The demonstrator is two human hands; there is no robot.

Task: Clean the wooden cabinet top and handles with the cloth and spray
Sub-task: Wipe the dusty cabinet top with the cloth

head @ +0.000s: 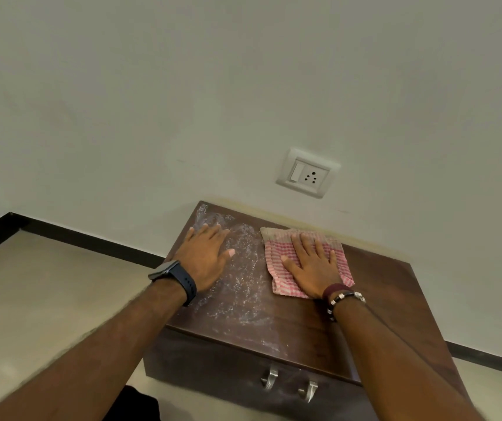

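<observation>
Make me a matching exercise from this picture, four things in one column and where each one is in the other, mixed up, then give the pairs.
Things:
1. cloth
2. left hand
3. handles
4. socket

Places:
A. on the wall above the cabinet
B. flat on the wet, sprayed part of the top
C. under the right hand
D. on the cabinet's front

Pairs: 1-C, 2-B, 3-D, 4-A
</observation>
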